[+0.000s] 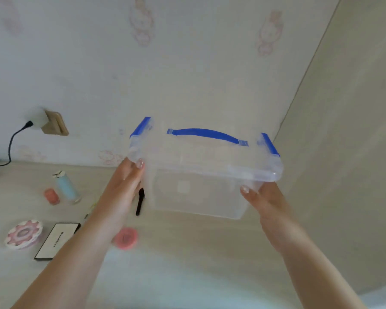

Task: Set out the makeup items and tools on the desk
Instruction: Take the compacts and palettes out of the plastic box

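Both hands hold a clear plastic box [201, 186] with a blue handle [206, 133] and blue side clips, lifted above the surface [187, 237] near the wall. The left hand [126, 181] grips its left end, thumb tip on the rim below the clip; the right hand [261, 201] grasps the right end from underneath (only the thumb shows clearly). On the surface to the left lie a pale blue tube [66, 186], a small coral pot [51, 196], a round pink compact [24, 234], a white flat case [57, 240], a pink disc [125, 238] and a black stick [139, 201].
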Tool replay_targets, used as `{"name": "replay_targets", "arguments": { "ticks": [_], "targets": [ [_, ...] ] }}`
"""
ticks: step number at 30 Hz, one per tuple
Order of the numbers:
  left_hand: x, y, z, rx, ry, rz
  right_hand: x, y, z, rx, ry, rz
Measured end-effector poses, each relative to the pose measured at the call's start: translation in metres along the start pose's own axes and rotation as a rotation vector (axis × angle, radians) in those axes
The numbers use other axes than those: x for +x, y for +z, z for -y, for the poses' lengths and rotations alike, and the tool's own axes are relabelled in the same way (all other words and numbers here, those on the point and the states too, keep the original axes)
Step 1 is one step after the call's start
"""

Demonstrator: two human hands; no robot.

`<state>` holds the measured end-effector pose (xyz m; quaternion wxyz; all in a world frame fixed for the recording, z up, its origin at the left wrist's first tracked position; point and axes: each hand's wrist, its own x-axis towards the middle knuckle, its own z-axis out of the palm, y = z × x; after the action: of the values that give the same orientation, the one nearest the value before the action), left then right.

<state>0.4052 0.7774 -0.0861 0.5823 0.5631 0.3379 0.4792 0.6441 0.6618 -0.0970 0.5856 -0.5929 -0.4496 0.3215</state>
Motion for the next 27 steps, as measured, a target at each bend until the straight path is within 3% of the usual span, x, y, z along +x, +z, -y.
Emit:
{"name": "replay_targets", "arguments": {
  "ticks": [6, 11, 18, 27],
  "targets": [
    [-0.005, 0.001, -0.065, 0.056, 0.323, 0.036, 0.006, 0.012, 0.074, -0.020, -0.295, -0.147],
    [-0.006, -0.008, -0.117, 0.028, 0.510, 0.018, -0.006, 0.022, 0.138, 0.008, -0.462, -0.168],
    [-0.011, -0.006, -0.174, 0.033, 0.661, 0.033, -0.016, 0.022, 0.194, 0.059, -0.573, -0.202],
    [-0.002, 0.008, -0.266, 0.044, 0.940, 0.216, -0.014, -0.012, 0.286, 0.131, -0.742, -0.194]
  ]
}}
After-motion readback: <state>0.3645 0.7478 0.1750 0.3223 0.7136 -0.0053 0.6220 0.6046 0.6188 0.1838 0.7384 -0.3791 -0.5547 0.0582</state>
